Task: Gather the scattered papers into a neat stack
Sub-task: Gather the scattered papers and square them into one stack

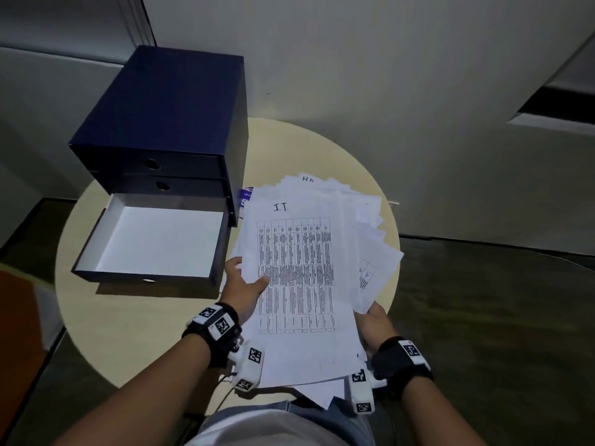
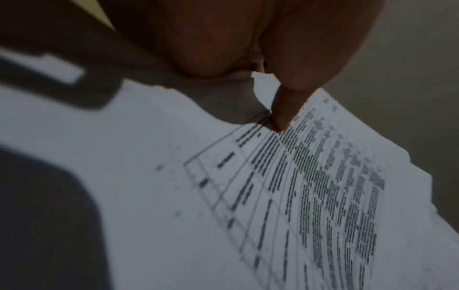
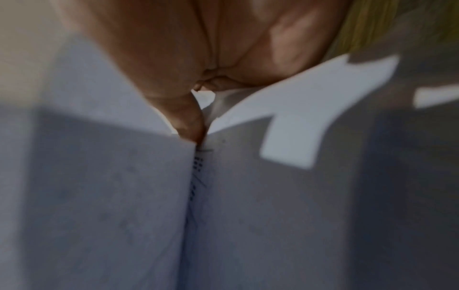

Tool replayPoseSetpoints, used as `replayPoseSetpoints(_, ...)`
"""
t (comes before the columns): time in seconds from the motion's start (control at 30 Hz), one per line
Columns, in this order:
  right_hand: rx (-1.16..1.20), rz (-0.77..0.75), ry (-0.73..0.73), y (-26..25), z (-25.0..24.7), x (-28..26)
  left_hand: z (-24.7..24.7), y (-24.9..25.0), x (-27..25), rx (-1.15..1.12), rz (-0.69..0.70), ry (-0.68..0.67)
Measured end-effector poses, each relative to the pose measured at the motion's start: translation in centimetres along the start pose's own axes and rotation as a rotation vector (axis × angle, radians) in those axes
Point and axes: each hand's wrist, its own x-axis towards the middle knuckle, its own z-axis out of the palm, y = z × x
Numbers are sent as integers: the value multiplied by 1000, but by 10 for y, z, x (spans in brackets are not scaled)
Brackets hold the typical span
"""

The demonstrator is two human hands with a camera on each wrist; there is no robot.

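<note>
My right hand (image 3: pixel 198 58) fills the top of the view, close and blurred; my thumb (image 3: pixel 188 121) runs down the middle and presses into a fold between two sheets of the papers (image 3: pixel 99 196); one sheet rises on the left, another spreads to the right, both grey in shadow; a thin line of printed marks shows in the crease below my thumb; bright patches of white paper lie at the upper right; beyond them a strip of yellowish table (image 3: pixel 367 25) shows.
</note>
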Motion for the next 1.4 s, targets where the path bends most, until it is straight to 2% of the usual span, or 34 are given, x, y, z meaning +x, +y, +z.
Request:
replayPoseSetpoints(0.07,88,13,-2,-10,4,0,-6,5,3,-155,-24,-68)
replayPoseSetpoints(0.17,291,73,21,-25,4,13,-8,25,-5,-330,98,-112)
replayPoseSetpoints(0.2,241,55,88,-32,6,16,-6,34,-10,-380,150,-104)
replayPoseSetpoints(0.3,-1,-162,113,-60,10,13,-7,68,-27,-507,273,-94)
replayPoseSetpoints(0.4,-169,-301,150,-93,12,0,-20,91,-35,-455,358,-48)
replayPoseSetpoints(0.47,-153,-367,139,-103,16,-8,-28,88,-33,-414,387,-43)
replayPoseSetpoints(0.6,-195,-294,114,-80,19,5,-26,65,-24,-326,305,-106)
replayPoseSetpoints(0.73,-288,-233,172,-63,30,15,-21,46,-17,-110,387,-217)
replayPoseSetpoints(0.8,-309,-242,215,-63,32,19,-18,37,-13,-8,364,-166)
replayPoseSetpoints(0.87,-365,-305,219,-68,35,18,-18,30,-9,100,361,-31)
replayPoseSetpoints(0.93,-287,-316,171,-69,35,16,-18,25,-11,68,347,26)
replayPoseSetpoints(1.0,-122,-229,130,-59,30,19,-21,18,-19,27,324,9)
replayPoseSetpoints(1.03,-116,-161,162,-50,26,22,-22,12,-21,62,302,17)
replayPoseSetpoints(1.13,-479,50,382,-12,8,35,-21,-22,-22,162,114,79)
replayPoseSetpoints(1.2,-557,192,431,5,7,33,-23,-49,-15,227,-35,111)
replayPoseSetpoints(1.3,-549,267,391,19,16,27,-28,-72,-4,210,-143,125)
replayPoseSetpoints(1.4,-525,288,363,27,21,32,-32,-77,2,203,-167,112)
